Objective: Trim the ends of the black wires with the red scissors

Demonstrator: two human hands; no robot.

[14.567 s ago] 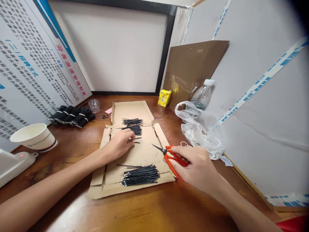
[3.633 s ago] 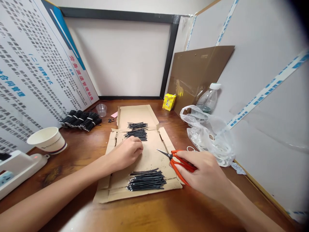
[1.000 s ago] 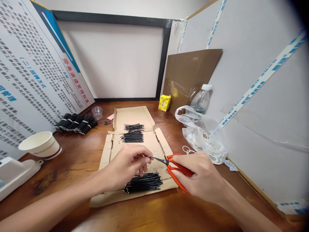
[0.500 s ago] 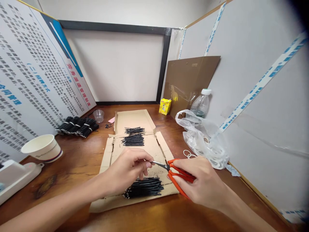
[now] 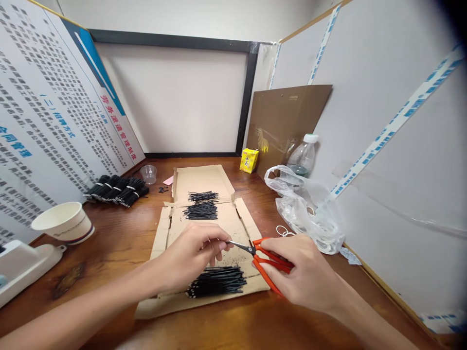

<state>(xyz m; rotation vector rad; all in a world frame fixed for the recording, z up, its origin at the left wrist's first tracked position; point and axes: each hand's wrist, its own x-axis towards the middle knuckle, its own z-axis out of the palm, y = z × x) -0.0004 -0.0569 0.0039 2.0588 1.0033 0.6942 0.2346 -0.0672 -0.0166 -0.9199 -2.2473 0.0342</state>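
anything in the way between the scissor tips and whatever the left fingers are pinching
Nothing visible. The scissors in the right hand meet the left hand directly at its pinched fingertips. The pile of black wires lies below on the cardboard, not between. The pinched piece is too small to see.

A makeshift piecework booth, probably in a small workshop or labour office; a wooden table (image 5: 120, 238) is boxed in by white boards (image 5: 383, 73) patched with blue-printed tape; a notice board (image 5: 47, 121) of Chinese print leans at the left; flattened cardboard (image 5: 197, 177) carries piles of short black wire pieces (image 5: 217, 282), orange scissors (image 5: 262, 255) held over it; banded bundles (image 5: 116, 188), a paper cup (image 5: 62, 223), a water bottle (image 5: 302, 155) and a plastic bag (image 5: 310, 209) stand about.
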